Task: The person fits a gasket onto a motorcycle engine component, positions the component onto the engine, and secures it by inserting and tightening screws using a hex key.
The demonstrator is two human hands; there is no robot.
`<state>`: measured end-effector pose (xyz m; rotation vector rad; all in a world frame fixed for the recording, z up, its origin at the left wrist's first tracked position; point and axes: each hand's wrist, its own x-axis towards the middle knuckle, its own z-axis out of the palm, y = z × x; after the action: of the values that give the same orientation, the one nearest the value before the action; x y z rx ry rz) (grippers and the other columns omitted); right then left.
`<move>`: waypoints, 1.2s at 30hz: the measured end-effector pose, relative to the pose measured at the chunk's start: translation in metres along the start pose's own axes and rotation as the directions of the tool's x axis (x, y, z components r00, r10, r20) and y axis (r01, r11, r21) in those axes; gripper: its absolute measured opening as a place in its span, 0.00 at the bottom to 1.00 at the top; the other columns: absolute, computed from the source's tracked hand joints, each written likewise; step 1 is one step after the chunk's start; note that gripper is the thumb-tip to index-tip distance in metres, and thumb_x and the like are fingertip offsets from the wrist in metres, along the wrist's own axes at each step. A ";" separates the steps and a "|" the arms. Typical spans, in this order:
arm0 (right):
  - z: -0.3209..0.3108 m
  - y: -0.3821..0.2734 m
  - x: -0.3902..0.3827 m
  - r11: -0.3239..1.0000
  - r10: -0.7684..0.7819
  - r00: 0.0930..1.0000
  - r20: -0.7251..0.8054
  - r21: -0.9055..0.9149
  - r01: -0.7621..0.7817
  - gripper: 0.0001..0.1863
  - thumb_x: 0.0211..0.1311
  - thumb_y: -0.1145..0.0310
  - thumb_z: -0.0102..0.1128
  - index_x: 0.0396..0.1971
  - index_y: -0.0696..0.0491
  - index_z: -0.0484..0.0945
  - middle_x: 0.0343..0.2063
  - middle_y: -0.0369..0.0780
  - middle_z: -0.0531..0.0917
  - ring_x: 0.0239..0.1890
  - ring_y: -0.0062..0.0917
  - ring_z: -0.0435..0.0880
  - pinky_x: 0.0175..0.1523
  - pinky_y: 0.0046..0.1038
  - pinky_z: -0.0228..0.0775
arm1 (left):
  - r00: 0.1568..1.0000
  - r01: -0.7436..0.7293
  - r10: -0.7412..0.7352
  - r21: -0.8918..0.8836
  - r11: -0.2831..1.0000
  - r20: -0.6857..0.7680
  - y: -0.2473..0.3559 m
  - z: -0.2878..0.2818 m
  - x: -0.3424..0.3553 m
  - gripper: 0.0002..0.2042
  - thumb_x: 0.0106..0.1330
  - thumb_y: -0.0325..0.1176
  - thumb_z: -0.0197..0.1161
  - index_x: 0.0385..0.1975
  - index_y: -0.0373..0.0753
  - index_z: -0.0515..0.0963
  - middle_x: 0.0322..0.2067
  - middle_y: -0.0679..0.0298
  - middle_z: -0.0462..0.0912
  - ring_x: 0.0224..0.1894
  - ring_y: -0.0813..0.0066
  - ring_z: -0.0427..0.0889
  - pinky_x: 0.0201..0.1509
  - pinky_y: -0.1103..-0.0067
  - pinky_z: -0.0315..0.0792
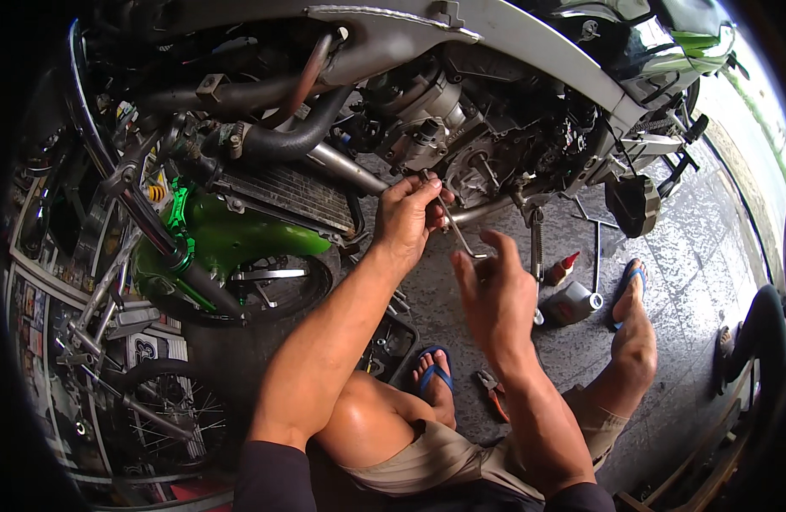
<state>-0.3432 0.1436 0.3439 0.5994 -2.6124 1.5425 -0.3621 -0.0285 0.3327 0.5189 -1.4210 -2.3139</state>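
Note:
My left hand (410, 218) is closed at the lower side of the motorcycle engine (423, 141), thumb and fingers pinched together. A thin, bent metal rod, which looks like an L-shaped hex key (458, 227), slants down out of its fingers and ends in a short crook. What the upper end of the key meets is hidden behind the fingers. Just below the crook, my right hand (504, 299) is raised with thumb and forefinger apart on either side of it. I see no firm grip there. An opened round housing (471, 181) of the engine lies right of my left hand.
A radiator (282, 198) and green front fender (231, 229) are to the left. On the tiled floor stand a grey bottle (572, 305) and a red-capped bottle (563, 268), beside a T-handle wrench (597, 247). Pliers (493, 397) and a black tray (397, 350) lie near my feet.

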 end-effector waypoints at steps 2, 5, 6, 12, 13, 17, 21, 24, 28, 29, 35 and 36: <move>-0.005 0.006 0.000 1.000 0.012 1.000 -0.021 0.015 -0.012 0.13 0.59 0.61 0.67 0.31 0.55 0.77 0.20 0.43 0.83 0.21 0.40 0.83 0.28 0.37 0.72 | 1.000 -0.002 0.002 0.006 1.000 0.011 0.002 0.000 0.000 0.04 0.67 0.31 0.61 0.38 0.41 0.76 0.29 0.64 0.82 0.24 0.85 0.73 0.28 0.84 0.70; -0.003 0.017 0.002 0.970 -0.237 0.961 -0.141 -0.087 0.226 0.14 0.58 0.60 0.68 0.27 0.55 0.76 0.22 0.40 0.81 0.24 0.37 0.83 0.29 0.35 0.72 | 1.000 0.001 -0.001 -0.021 1.000 0.015 0.001 0.001 0.000 0.04 0.68 0.32 0.61 0.38 0.41 0.76 0.29 0.64 0.81 0.24 0.85 0.73 0.28 0.85 0.69; -0.002 0.018 0.003 0.970 -0.235 0.961 -0.144 -0.089 0.224 0.14 0.58 0.60 0.68 0.27 0.55 0.76 0.22 0.40 0.81 0.24 0.37 0.83 0.29 0.35 0.72 | 1.000 0.003 -0.003 -0.021 1.000 0.019 0.000 0.001 0.001 0.04 0.68 0.32 0.61 0.38 0.41 0.76 0.29 0.64 0.81 0.24 0.85 0.73 0.28 0.85 0.69; 0.000 0.018 0.003 0.952 -0.245 0.969 -0.012 -0.189 0.239 0.17 0.58 0.56 0.67 0.24 0.54 0.74 0.23 0.42 0.80 0.29 0.37 0.82 0.31 0.37 0.72 | 1.000 -0.004 0.004 -0.026 1.000 0.006 0.001 -0.002 0.000 0.02 0.67 0.29 0.59 0.34 0.39 0.75 0.26 0.62 0.81 0.21 0.84 0.74 0.24 0.85 0.69; -0.003 0.018 0.004 0.942 -0.265 0.964 0.007 -0.213 0.260 0.17 0.59 0.56 0.66 0.24 0.54 0.74 0.22 0.42 0.80 0.28 0.38 0.82 0.31 0.38 0.72 | 1.000 0.005 -0.005 -0.020 1.000 0.004 0.001 -0.003 0.001 0.03 0.67 0.31 0.60 0.36 0.40 0.76 0.27 0.63 0.81 0.22 0.85 0.73 0.25 0.85 0.68; -0.001 0.017 0.006 0.954 -0.245 0.968 0.048 -0.169 0.250 0.18 0.61 0.56 0.64 0.21 0.55 0.74 0.20 0.45 0.79 0.22 0.41 0.81 0.28 0.40 0.71 | 1.000 0.020 -0.021 -0.020 1.000 -0.010 0.001 0.000 0.002 0.05 0.66 0.32 0.62 0.39 0.41 0.77 0.28 0.63 0.81 0.22 0.86 0.71 0.26 0.85 0.66; 0.002 0.006 0.007 0.998 -0.057 0.993 0.108 -0.027 0.060 0.23 0.62 0.55 0.61 0.16 0.58 0.73 0.12 0.47 0.76 0.16 0.42 0.77 0.24 0.40 0.66 | 0.999 0.030 -0.030 -0.017 0.999 -0.021 0.003 0.003 -0.001 0.07 0.66 0.33 0.62 0.40 0.40 0.77 0.28 0.63 0.81 0.22 0.85 0.70 0.26 0.85 0.66; 0.002 -0.001 0.007 0.983 0.104 0.978 0.179 0.128 -0.128 0.25 0.62 0.54 0.60 0.16 0.60 0.73 0.10 0.46 0.74 0.14 0.39 0.74 0.23 0.38 0.63 | 1.000 0.025 -0.026 -0.012 1.000 -0.009 0.003 0.003 -0.001 0.08 0.66 0.34 0.62 0.41 0.39 0.78 0.27 0.64 0.81 0.22 0.84 0.71 0.26 0.85 0.66; 0.010 0.009 0.005 0.899 0.201 0.932 0.301 0.321 -0.298 0.23 0.65 0.55 0.58 0.22 0.63 0.77 0.11 0.41 0.72 0.17 0.20 0.74 0.25 0.28 0.63 | 0.997 0.065 -0.065 -0.011 0.998 -0.038 0.003 0.004 -0.001 0.08 0.67 0.35 0.61 0.40 0.38 0.78 0.26 0.64 0.81 0.21 0.83 0.72 0.24 0.85 0.66; 0.009 0.011 0.005 0.938 0.157 0.942 0.298 0.255 -0.237 0.23 0.66 0.55 0.57 0.23 0.62 0.78 0.12 0.39 0.74 0.18 0.20 0.74 0.25 0.27 0.64 | 0.996 0.073 -0.074 -0.004 0.997 -0.047 0.003 0.004 -0.001 0.08 0.67 0.35 0.61 0.39 0.38 0.78 0.25 0.64 0.81 0.21 0.83 0.72 0.24 0.85 0.66; 0.003 0.029 0.011 0.950 -0.126 0.977 0.174 0.306 0.068 0.18 0.65 0.59 0.60 0.29 0.62 0.77 0.18 0.47 0.78 0.19 0.38 0.75 0.29 0.35 0.66 | 0.985 0.088 -0.105 0.127 0.988 0.140 0.000 -0.001 -0.004 0.08 0.69 0.36 0.59 0.36 0.38 0.79 0.27 0.62 0.83 0.25 0.81 0.77 0.28 0.85 0.70; 0.003 0.032 0.015 0.929 -0.172 0.975 0.143 0.353 0.112 0.18 0.66 0.59 0.59 0.31 0.62 0.78 0.20 0.47 0.79 0.22 0.38 0.77 0.31 0.35 0.67 | 0.970 0.068 -0.117 0.221 0.973 0.212 -0.003 0.002 -0.005 0.09 0.70 0.35 0.58 0.36 0.37 0.80 0.28 0.61 0.83 0.27 0.81 0.79 0.30 0.85 0.71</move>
<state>-0.3677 0.1504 0.3197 0.9656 -2.3553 1.9945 -0.3586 -0.0235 0.3314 0.3999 -1.8008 -2.3682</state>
